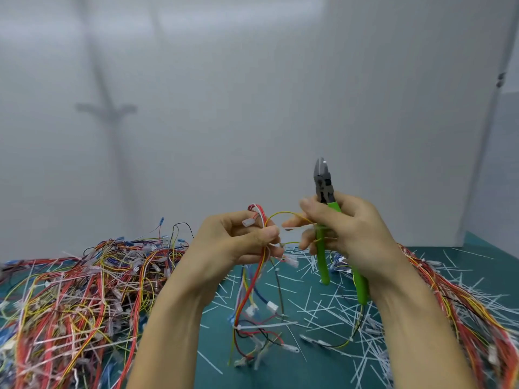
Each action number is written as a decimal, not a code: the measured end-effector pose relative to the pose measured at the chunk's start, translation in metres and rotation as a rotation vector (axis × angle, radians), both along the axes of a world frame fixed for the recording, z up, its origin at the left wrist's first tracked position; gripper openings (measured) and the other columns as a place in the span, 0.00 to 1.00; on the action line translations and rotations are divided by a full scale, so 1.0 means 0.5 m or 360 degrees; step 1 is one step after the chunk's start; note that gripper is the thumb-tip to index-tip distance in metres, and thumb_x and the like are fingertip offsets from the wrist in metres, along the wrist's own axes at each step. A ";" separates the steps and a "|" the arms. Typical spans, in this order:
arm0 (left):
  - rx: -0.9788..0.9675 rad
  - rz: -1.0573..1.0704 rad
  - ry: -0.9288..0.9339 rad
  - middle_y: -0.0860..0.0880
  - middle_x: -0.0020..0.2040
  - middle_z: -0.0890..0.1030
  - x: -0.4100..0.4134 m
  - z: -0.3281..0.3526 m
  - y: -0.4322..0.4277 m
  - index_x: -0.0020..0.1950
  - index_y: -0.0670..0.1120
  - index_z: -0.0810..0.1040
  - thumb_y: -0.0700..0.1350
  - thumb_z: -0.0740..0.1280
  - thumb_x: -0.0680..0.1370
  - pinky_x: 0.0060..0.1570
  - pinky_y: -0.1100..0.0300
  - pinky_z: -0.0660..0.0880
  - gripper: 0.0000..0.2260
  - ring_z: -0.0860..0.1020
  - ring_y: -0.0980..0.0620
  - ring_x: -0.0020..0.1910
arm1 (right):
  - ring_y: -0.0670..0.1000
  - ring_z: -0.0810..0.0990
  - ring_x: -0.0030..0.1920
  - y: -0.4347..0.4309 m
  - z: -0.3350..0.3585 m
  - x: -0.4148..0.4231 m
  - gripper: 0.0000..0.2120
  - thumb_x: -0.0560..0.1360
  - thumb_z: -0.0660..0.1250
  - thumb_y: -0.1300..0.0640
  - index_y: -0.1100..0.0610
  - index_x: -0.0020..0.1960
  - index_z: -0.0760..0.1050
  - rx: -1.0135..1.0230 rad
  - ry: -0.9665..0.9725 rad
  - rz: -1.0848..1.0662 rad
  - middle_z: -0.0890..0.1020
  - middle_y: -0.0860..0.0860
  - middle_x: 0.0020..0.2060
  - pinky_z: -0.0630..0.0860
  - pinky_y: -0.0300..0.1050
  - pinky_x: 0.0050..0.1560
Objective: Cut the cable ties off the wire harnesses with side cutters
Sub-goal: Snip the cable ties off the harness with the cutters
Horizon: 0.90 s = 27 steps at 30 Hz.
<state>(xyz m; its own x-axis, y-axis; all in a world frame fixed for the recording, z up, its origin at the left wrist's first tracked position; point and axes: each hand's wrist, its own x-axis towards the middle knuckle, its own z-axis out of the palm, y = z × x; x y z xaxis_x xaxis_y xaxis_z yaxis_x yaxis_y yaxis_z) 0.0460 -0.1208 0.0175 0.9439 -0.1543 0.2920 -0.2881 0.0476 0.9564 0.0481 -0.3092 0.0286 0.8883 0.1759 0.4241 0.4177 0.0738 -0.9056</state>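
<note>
The left hand (pixel 241 242) pinches the wire harness (pixel 247 290) near its top, so the bundle hangs straight down towards the table (pixel 217 300). Just beside it, the right hand (pixel 345 228) grips the green-handled side cutters (pixel 323 181), their blades pointing straight up, away from the harness. A white cable tie (pixel 261 327) sits well below both hands. I'd guess the cutters must tip down and leftward.

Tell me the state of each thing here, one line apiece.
left hand: grips the held harness.
right hand: grips the side cutters.
side cutters: upright, tip up, cutting nothing.
held harness: lifted, lower end dangling.
left pile: tangled, white ties among it.
cut ties: scattered loose on the table.
</note>
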 end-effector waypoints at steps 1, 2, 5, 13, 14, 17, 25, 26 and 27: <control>-0.0028 0.0005 0.0020 0.40 0.41 0.86 0.001 -0.001 -0.001 0.44 0.39 0.83 0.45 0.75 0.66 0.38 0.62 0.80 0.12 0.86 0.44 0.41 | 0.49 0.81 0.30 0.000 0.001 0.000 0.15 0.68 0.74 0.48 0.58 0.44 0.74 -0.0060 -0.0016 -0.0044 0.87 0.53 0.39 0.77 0.40 0.32; -0.0050 0.0004 0.0037 0.40 0.41 0.86 0.002 -0.001 -0.002 0.44 0.39 0.83 0.45 0.75 0.66 0.38 0.62 0.80 0.12 0.86 0.44 0.40 | 0.49 0.81 0.30 0.001 -0.001 0.003 0.15 0.68 0.76 0.50 0.58 0.43 0.74 -0.0154 -0.0066 -0.0130 0.87 0.52 0.38 0.77 0.39 0.32; -0.0108 -0.0049 0.0077 0.42 0.44 0.86 0.003 -0.002 -0.006 0.43 0.42 0.86 0.48 0.73 0.66 0.39 0.62 0.81 0.11 0.86 0.46 0.41 | 0.48 0.81 0.29 0.011 -0.011 0.011 0.09 0.72 0.75 0.61 0.59 0.41 0.74 -0.0187 -0.0139 -0.0345 0.86 0.51 0.34 0.77 0.39 0.30; -0.0320 -0.0299 0.0207 0.46 0.39 0.81 0.008 -0.002 -0.004 0.49 0.37 0.78 0.42 0.66 0.75 0.39 0.60 0.81 0.08 0.83 0.47 0.39 | 0.47 0.77 0.26 0.030 -0.017 0.023 0.08 0.76 0.71 0.59 0.57 0.41 0.74 0.0102 0.0043 -0.0448 0.82 0.48 0.28 0.74 0.41 0.29; -0.0353 -0.0318 0.0216 0.46 0.38 0.80 0.008 -0.002 -0.007 0.48 0.38 0.77 0.42 0.66 0.75 0.39 0.60 0.81 0.08 0.83 0.47 0.38 | 0.47 0.78 0.27 0.030 -0.018 0.024 0.08 0.76 0.70 0.59 0.57 0.41 0.74 0.0127 0.0089 -0.0447 0.81 0.48 0.27 0.75 0.42 0.29; -0.0499 -0.0374 0.0252 0.47 0.37 0.79 0.009 -0.003 -0.012 0.47 0.39 0.77 0.41 0.65 0.75 0.38 0.60 0.80 0.06 0.80 0.50 0.35 | 0.48 0.82 0.29 0.026 -0.021 0.028 0.07 0.77 0.70 0.60 0.57 0.41 0.74 0.0083 0.0181 -0.0449 0.83 0.48 0.28 0.77 0.43 0.31; -0.0925 -0.0312 0.0526 0.44 0.42 0.82 0.027 -0.003 -0.010 0.45 0.39 0.77 0.39 0.66 0.71 0.31 0.64 0.79 0.05 0.78 0.54 0.30 | 0.47 0.79 0.29 0.027 -0.012 0.024 0.16 0.79 0.64 0.46 0.56 0.40 0.79 -0.0025 0.0262 -0.0579 0.81 0.49 0.33 0.82 0.53 0.34; -0.0953 -0.0291 0.0558 0.44 0.44 0.83 0.028 -0.003 -0.010 0.45 0.40 0.77 0.40 0.66 0.71 0.32 0.63 0.80 0.05 0.79 0.54 0.30 | 0.48 0.79 0.29 0.028 -0.009 0.021 0.18 0.79 0.63 0.44 0.56 0.39 0.79 -0.0044 0.0252 -0.0569 0.80 0.48 0.32 0.82 0.53 0.34; -0.0976 -0.0262 0.0578 0.44 0.46 0.85 0.028 -0.004 -0.011 0.45 0.40 0.78 0.40 0.67 0.71 0.33 0.62 0.80 0.05 0.81 0.53 0.32 | 0.48 0.79 0.29 0.027 -0.008 0.019 0.20 0.79 0.62 0.43 0.57 0.39 0.80 -0.0071 0.0237 -0.0548 0.79 0.48 0.30 0.82 0.54 0.34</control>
